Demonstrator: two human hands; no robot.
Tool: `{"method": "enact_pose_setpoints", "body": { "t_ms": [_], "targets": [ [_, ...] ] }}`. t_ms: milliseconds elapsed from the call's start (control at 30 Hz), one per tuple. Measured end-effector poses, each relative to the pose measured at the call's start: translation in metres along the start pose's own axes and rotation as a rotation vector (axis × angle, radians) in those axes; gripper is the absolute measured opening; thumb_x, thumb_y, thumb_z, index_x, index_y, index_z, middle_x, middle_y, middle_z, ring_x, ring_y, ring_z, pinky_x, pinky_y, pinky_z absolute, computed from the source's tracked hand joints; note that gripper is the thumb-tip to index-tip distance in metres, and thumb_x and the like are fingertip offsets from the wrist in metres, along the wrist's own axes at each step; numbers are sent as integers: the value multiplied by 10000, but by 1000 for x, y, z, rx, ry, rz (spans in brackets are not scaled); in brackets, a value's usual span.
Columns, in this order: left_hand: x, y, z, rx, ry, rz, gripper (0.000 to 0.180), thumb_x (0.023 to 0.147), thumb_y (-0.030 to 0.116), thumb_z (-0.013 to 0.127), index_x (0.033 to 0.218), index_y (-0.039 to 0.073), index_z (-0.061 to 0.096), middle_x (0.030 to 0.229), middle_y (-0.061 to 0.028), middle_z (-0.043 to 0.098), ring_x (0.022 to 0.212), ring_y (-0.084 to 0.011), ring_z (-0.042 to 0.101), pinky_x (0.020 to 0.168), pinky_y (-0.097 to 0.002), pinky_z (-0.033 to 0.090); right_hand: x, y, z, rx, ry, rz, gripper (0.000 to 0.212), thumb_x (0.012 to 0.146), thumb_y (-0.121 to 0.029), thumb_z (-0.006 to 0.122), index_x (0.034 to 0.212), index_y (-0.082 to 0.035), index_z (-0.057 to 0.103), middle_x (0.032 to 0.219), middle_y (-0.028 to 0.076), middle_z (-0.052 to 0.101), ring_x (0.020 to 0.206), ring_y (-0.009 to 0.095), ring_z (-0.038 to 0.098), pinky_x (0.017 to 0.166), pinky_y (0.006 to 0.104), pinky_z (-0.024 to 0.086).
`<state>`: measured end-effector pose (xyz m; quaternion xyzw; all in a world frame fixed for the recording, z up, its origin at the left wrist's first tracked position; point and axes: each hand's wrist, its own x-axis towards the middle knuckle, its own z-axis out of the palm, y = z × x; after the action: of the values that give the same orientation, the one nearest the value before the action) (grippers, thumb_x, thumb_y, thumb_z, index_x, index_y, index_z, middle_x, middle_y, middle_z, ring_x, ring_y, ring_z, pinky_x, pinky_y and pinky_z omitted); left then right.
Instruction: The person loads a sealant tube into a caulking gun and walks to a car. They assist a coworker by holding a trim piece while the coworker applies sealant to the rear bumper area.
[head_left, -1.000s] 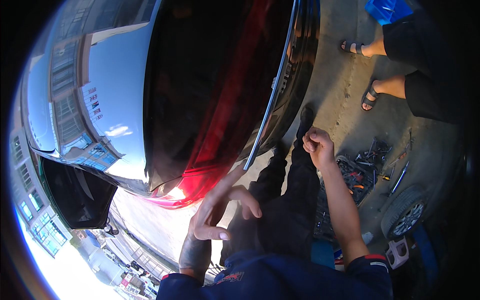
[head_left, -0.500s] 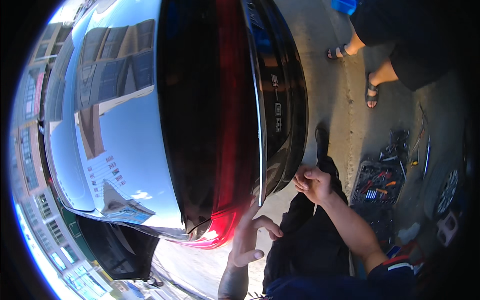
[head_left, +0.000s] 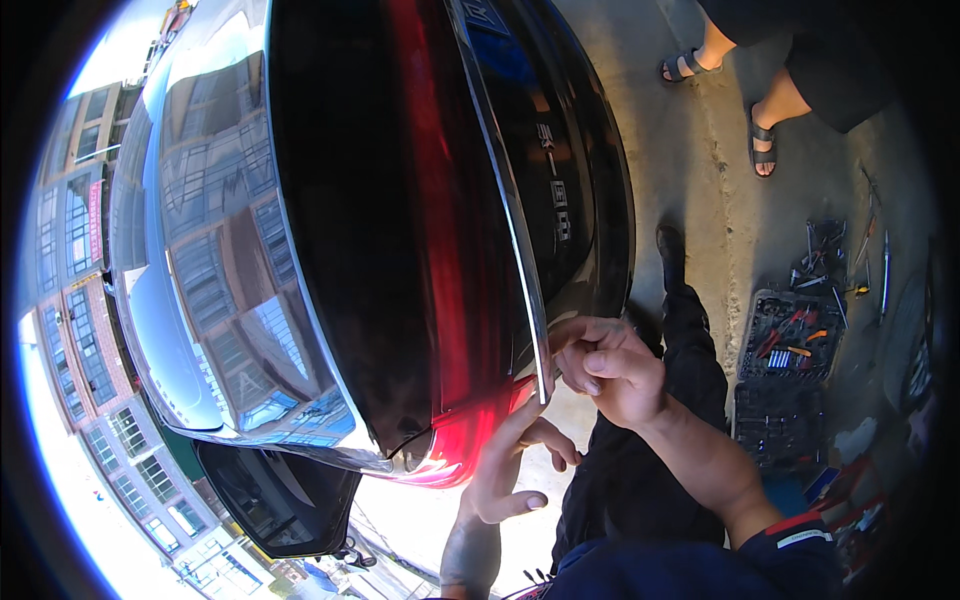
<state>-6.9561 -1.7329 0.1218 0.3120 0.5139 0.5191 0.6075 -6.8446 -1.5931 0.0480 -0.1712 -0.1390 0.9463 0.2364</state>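
Before me is the rear of a car, with a glossy black panel (head_left: 350, 200), a long red tail light (head_left: 460, 300) and a thin chrome trim strip (head_left: 515, 225). My left hand (head_left: 505, 470) touches the strip's lower end with its outstretched index finger. Its thumb and other fingers stand apart, holding nothing. From the other side, my right hand (head_left: 612, 375) has its fingers curled against the same end of the strip. Those fingertips are partly hidden, but they appear to grip its edge.
An open tool case (head_left: 790, 335) with several hand tools lies on the concrete at the right, loose tools (head_left: 820, 255) beyond it. Another person's sandalled feet (head_left: 762, 145) stand at the upper right. A dark open car door or hatch (head_left: 275, 495) juts out at lower left.
My right hand has come up and left from the bumper's lower corner to the end of the chrome strip. My left index finger stays at that end. The whole view has shifted slightly.
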Motion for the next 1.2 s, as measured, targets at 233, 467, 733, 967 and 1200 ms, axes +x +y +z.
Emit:
{"method": "enact_pose_setpoints", "body": {
  "t_ms": [233, 467, 733, 967, 1200],
  "targets": [
    [4, 24, 2, 173, -35, -101, 950, 720, 196, 750, 1469, 2, 199, 971, -184, 634, 911, -252, 615, 739, -342, 471, 10, 1, 1, 172, -86, 5, 452, 704, -245, 496, 996, 78, 617, 494, 6, 439, 462, 94, 376, 491, 246, 289],
    [24, 110, 7, 1542, -106, 203, 411, 659, 125, 718, 1067, 76, 691, 815, -35, 658, 798, -175, 585, 726, -338, 424, 14, 2, 5, 240, -60, 75, 427, 698, -259, 479, 945, 54, 632, 521, -15, 438, 479, 84, 352, 510, 243, 284],
    [127, 162, -24, 1936, -291, 665, 316, 571, 12, 571, 845, 70, 718, 991, -120, 640, 996, -272, 548, 884, -398, 408, 13, 0, -1, 309, -138, 14, 494, 736, -265, 467, 1027, 119, 578, 500, -16, 445, 449, 79, 364, 454, 230, 299],
    [146, 172, -24, 2010, -537, 715, 333, 630, -2, 532, 911, 43, 705, 1067, -143, 620, 1075, -257, 532, 929, -368, 420, 11, -5, 1, 272, -97, -17, 360, 772, -231, 458, 914, 72, 593, 492, -46, 365, 429, 66, 292, 423, 216, 261],
    [165, 164, -41, 1922, -645, 1040, 239, 842, 12, 515, 1038, 35, 649, 1089, -126, 610, 1021, -262, 579, 891, -329, 459, 15, -8, 0, 269, -229, -136, 351, 829, -223, 470, 993, 58, 602, 483, -95, 349, 411, 40, 290, 383, 194, 271]
  ]
}}
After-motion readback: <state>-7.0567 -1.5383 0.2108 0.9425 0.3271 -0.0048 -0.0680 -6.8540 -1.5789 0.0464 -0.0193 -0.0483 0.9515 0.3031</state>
